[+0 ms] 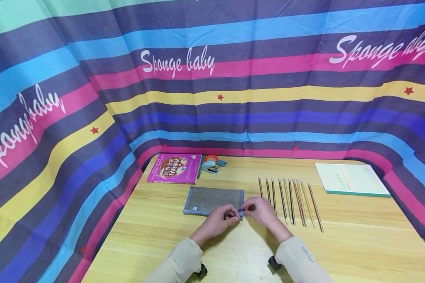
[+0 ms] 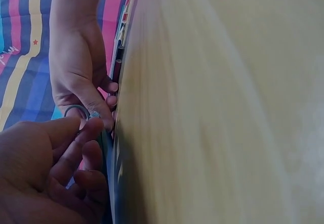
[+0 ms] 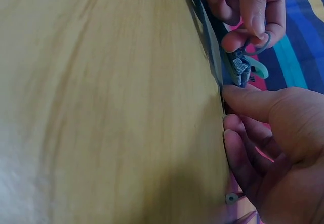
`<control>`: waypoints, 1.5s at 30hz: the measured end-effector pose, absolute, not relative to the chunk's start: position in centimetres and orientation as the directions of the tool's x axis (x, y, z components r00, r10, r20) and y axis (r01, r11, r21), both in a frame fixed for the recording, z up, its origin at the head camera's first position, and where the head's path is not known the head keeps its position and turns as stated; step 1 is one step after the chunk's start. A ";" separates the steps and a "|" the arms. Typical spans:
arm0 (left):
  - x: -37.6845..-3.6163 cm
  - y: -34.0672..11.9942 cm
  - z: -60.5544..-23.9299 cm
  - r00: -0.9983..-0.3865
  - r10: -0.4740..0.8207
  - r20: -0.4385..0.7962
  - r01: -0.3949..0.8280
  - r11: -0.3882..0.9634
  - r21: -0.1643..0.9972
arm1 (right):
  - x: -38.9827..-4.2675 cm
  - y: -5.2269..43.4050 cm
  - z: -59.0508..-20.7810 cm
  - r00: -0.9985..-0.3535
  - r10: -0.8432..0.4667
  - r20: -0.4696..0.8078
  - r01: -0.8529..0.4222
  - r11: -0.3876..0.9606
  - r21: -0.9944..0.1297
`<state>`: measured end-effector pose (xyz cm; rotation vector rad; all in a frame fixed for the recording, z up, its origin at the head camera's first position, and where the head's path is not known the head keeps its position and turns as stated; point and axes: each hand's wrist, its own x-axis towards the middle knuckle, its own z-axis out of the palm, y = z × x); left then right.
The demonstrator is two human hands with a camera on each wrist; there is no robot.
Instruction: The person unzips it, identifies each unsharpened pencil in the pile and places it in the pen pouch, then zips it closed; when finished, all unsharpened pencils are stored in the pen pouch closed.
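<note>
Curtain reads “Sponge baby”; left hand pinches loop, right hand pouch.

Striped curtain around pale wooden table.

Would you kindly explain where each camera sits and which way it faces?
Head: on the head, facing forward and down at the grey rectangular pouch on the light wooden table; left hand, right hand and beige cloth sleeves show.
Left wrist: worn there, looking low across the table; left hand near, right hand beyond.
Right wrist: worn there, looking low across the table; right hand near, left hand beyond.
Both wrist views share the thin dark loop the left hand pinches.
</note>
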<state>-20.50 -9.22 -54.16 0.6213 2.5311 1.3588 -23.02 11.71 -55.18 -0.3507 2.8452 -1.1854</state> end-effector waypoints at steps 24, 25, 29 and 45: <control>-20.4 -9.3 -54.5 -0.914 0.404 -0.030 0.151 0.408 0.901 | -23.1 11.4 -55.0 -0.979 -0.199 0.042 -0.170 0.688 -0.706; -20.4 -9.3 -54.6 -0.916 0.400 -0.035 0.143 0.405 0.903 | -23.1 11.3 -55.0 -0.978 -0.204 0.048 -0.179 0.694 -0.697; -20.4 -9.4 -54.7 -0.921 0.389 -0.038 0.136 0.410 0.902 | -22.9 11.1 -55.0 -0.970 -0.227 0.082 -0.225 0.726 -0.650; -20.4 -9.1 -54.8 -0.928 0.371 -0.025 0.137 0.404 0.905 | -22.7 11.1 -54.9 -0.938 -0.280 0.202 -0.344 0.714 -0.610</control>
